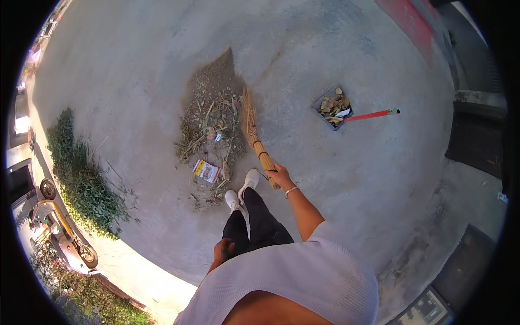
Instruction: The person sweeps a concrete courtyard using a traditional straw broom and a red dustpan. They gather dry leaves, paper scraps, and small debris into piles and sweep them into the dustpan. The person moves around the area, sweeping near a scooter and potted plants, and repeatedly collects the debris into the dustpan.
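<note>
My right hand [279, 177] is wrapped round the handle of a straw broom [252, 127]. The broom's bristles lie along the right edge of a debris pile [214, 108] of dirt, dry leaves and stalks. A white, yellow and red packet [206, 170] lies at the near end of the pile, with a small blue-and-white scrap [218, 137] farther up. My left hand [223, 250] hangs beside my left thigh with its fingers curled; whether anything is in them is hidden. To the right sits a dustpan [335, 124] holding dry leaves and scraps, its red handle pointing right.
Grey concrete [379, 179] spreads all around. A heap of green cut plants [81, 173] lies on the left, with a parked two-wheeler [65, 233] beyond it. Dark panels [474, 138] stand along the right edge. My white shoes [249, 180] are close to the pile's near end.
</note>
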